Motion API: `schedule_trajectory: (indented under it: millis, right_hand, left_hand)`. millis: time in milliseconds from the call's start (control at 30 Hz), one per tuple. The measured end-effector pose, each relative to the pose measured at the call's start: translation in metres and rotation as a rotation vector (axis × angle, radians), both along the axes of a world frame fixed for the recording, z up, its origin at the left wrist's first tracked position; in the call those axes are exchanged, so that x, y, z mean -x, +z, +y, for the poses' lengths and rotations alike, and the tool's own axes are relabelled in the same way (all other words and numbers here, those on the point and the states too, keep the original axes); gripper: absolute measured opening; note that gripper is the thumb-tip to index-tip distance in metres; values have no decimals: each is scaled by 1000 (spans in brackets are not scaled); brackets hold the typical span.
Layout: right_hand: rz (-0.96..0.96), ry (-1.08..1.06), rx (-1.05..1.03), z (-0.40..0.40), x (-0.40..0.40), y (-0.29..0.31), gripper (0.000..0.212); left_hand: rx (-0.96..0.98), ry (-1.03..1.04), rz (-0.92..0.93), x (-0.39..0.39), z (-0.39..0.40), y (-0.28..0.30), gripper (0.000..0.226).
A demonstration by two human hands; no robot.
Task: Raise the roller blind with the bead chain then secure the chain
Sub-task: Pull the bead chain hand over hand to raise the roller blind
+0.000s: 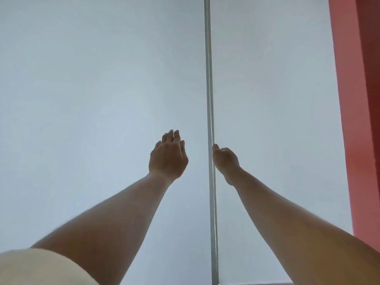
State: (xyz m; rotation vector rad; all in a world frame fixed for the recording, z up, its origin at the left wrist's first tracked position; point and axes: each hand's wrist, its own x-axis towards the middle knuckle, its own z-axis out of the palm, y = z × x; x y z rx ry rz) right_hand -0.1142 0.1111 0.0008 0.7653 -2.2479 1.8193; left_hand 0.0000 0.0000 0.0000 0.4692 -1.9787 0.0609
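Note:
A pale grey-blue roller blind (82,79) fills nearly the whole view, lowered over the window. A second blind panel (271,79) hangs to the right of a narrow vertical gap. In that gap runs the white bead chain (210,95), from the top edge down to the bottom. My right hand (225,159) is raised at the chain, fingers curled around it, thumb against the beads. My left hand (167,156) is lifted a little left of the chain, fingers loosely together and holding nothing, not touching the chain.
A red-pink wall or frame (357,120) stands along the right edge. A cream sleeve (41,268) shows at the bottom left. A thin reddish sill strip (257,283) appears at the bottom under the right panel.

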Motion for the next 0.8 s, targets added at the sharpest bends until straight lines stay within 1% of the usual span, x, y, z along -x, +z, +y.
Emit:
schedule_trajectory:
  millis: [100,167,233,333,400,500,633,700,800]
  right_hand:
    - [-45,27,-29,-4,-3,-2,50]
    - [-80,97,17,-9,-4,-5,48]
    - [-117,153,82,-10,-9,-6,48]
    - [-183,238,238,-12,-16,-4,45]
    - [-215,263,327,-13,-21,-2,44]
    - [-175,267,359,-17,-27,-1,44]
    - [-134,296,375,-20,-33,-4,38]
    - [-122,307,399,-22,-35,-7,36]
    - [-145,306,443,-23,-39,-9,43]
  left_hand:
    - [-24,6,13,4,5,0,52]
    - [-62,10,-8,8,8,1,52]
    - [-107,-8,-28,10,13,2,49]
    - [-218,-74,-2,16,19,7,42]
    - [-345,-154,17,22,22,11,41]
    - [-531,-349,99,29,26,21,35]
    - [-661,-582,250,30,41,36,31]
    - [-736,-681,286,32,48,45,31]
    - [-866,-842,296,30,58,56,35]
